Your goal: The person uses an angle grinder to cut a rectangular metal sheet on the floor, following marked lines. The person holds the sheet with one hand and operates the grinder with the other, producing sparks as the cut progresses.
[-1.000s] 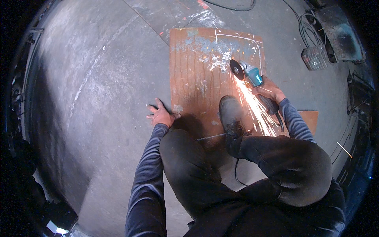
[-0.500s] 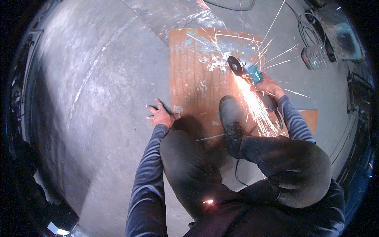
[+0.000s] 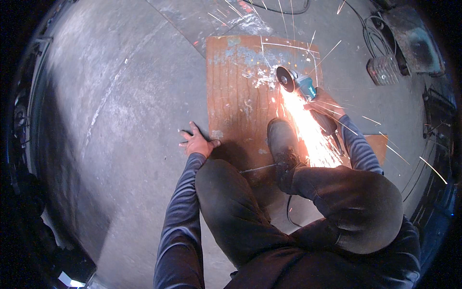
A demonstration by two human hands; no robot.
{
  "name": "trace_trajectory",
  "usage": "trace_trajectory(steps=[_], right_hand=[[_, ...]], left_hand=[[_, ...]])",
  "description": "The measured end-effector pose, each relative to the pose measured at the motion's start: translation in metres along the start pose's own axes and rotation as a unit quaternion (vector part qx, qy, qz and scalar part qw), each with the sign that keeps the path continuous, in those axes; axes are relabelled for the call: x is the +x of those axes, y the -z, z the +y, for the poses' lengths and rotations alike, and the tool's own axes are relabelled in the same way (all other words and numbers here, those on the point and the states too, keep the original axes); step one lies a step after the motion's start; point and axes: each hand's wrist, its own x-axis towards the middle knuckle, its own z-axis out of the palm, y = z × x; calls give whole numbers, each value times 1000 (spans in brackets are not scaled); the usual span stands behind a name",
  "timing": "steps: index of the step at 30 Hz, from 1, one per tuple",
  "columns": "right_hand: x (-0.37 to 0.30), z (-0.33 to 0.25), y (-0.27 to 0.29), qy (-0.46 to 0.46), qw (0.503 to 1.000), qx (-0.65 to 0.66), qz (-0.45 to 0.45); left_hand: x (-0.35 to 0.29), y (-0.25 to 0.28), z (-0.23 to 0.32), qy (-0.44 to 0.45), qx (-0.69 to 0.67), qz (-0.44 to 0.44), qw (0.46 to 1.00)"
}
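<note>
My right hand [image 3: 326,103] is closed round the body of a teal and black angle grinder [image 3: 305,87]. Its dark disc [image 3: 285,78] meets a rust-brown metal sheet [image 3: 236,91] lying on the floor. A bright stream of sparks [image 3: 308,130] pours from the disc back toward my bent leg, and stray sparks fly outward. My left hand [image 3: 196,142] rests with spread fingers on the floor at the sheet's left edge, its thumb side touching that edge. My right boot [image 3: 283,142] stands on the sheet beside the sparks. The exact contact of disc and sheet is partly hidden by glare.
A smaller brown sheet piece [image 3: 378,147] lies right of my forearm. At the far right are a ribbed clear container [image 3: 382,71], coiled cables [image 3: 373,36] and a worn teal metal object [image 3: 423,48]. A dark cord [image 3: 288,212] runs under my raised leg.
The grinder has shifted slightly to the left. The spark stream looks wider and brighter, and stray sparks reach farther right. My left hand and boot stay nearly in place.
</note>
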Motion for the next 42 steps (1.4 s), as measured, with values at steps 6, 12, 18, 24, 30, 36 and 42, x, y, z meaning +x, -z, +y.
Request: trace_trajectory(steps=[6, 12, 18, 24, 30, 36, 42], right_hand=[[28, 107, -12, 195, 978, 64, 45], [-2, 21, -7, 50, 998, 32, -28], [-8, 17, -10, 1, 1000, -5, 12], [0, -6, -5, 23, 994, -85, 58], [-3, 20, -12, 42, 996, 80, 7], [-19, -10, 3, 20, 999, -34, -15], [3, 24, 3, -22, 994, -109, 22]], left_hand=[[8, -8, 11, -17, 1, -4, 1000], [3, -3, 5, 0, 3, 2, 1000], [7, -7, -2, -2, 8, 11, 1000], [6, -10, -3, -10, 5, 18, 1000], [8, -7, 1, -21, -2, 9, 1000], [10, -10, -9, 2, 3, 14, 1000], [8, -6, 5, -11, -2, 3, 1000]])
